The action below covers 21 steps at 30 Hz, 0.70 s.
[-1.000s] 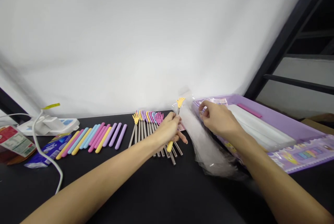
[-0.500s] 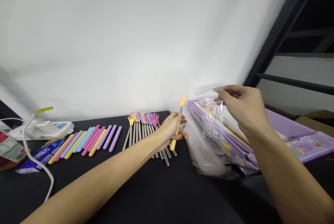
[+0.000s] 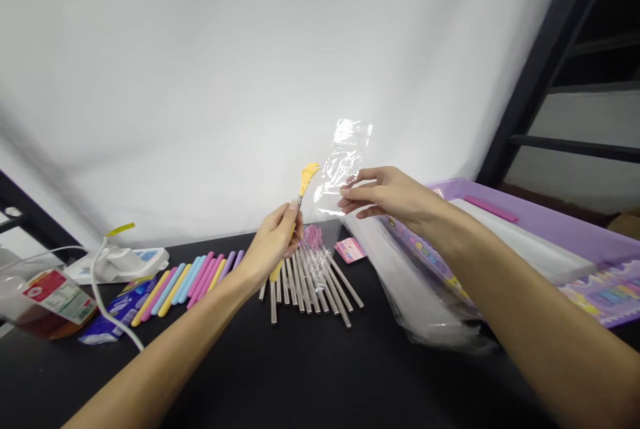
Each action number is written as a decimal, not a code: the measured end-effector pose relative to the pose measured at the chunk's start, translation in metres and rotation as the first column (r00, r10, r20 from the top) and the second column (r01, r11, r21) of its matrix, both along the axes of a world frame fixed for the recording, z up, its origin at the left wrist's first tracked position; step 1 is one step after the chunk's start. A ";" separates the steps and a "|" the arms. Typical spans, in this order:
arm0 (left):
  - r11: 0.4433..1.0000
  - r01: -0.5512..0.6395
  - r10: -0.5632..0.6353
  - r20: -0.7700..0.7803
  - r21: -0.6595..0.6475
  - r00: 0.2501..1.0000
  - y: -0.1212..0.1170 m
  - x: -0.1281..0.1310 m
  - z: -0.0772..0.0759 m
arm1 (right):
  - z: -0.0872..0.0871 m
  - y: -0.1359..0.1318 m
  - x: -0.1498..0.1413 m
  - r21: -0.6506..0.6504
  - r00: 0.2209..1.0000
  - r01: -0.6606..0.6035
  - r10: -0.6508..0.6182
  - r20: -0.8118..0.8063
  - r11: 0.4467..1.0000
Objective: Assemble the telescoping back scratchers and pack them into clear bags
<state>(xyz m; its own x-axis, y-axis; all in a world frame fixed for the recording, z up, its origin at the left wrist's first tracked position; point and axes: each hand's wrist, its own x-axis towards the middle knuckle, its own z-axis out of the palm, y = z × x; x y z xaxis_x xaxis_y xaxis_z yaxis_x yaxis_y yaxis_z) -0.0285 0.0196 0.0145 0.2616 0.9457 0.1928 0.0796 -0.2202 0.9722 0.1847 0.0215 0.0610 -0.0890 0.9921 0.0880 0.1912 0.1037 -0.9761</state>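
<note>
Black tabletop [image 3: 310,376], pale wall behind. Left hand [image 3: 280,236] gripping yellow-handled back scratcher [image 3: 309,178], yellow claw up, over steel rods [image 3: 320,282]. Right hand [image 3: 375,196] pinching clear plastic bag [image 3: 345,162], just beside scratcher. Handle grips [image 3: 200,276] in row, left of rods. Pink cards [image 3: 351,250] right of rods. Purple box [image 3: 545,236] far right. Power strip [image 3: 120,264] near wall, left. Dark metal frame [image 3: 525,76] beyond box.

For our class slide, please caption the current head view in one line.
Left hand holds a yellow backscratcher; right hand holds a clear bag.
</note>
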 end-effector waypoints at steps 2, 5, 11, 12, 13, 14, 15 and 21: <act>1.000 -0.004 0.004 0.004 0.007 1.000 0.000 -0.014 0.007 | 0.011 0.006 -0.010 -0.029 0.991 -0.111 0.113 0.069 0.993; 0.993 0.115 -0.115 0.025 -0.015 0.993 -0.001 -0.031 0.014 | 0.018 0.011 -0.021 -0.007 0.980 -0.145 0.145 0.134 0.989; 0.926 0.373 -0.376 -0.068 -0.058 0.924 -0.005 -0.050 0.017 | 0.004 0.020 -0.035 -0.013 0.986 -0.111 0.112 0.124 0.994; 0.922 0.382 -0.386 -0.086 -0.056 0.918 -0.007 -0.052 0.016 | 0.001 0.021 -0.036 -0.011 0.987 -0.107 0.108 0.118 0.994; 0.918 0.391 -0.396 -0.107 -0.064 0.912 -0.008 -0.053 0.016 | -0.002 0.023 -0.036 -0.008 0.989 -0.101 0.102 0.111 0.995; 0.913 0.401 -0.408 -0.131 -0.082 0.903 -0.010 -0.054 0.016 | -0.005 0.025 -0.036 -0.007 0.990 -0.095 0.095 0.104 0.995; 0.907 0.407 -0.419 -0.158 -0.106 0.894 -0.011 -0.054 0.016 | -0.007 0.027 -0.037 -0.013 0.992 -0.086 0.087 0.096 0.996; 0.909 0.401 -0.416 -0.176 -0.118 0.892 -0.011 -0.053 0.015 | -0.016 0.036 -0.035 -0.076 1.000 0.006 -0.006 -0.011 0.997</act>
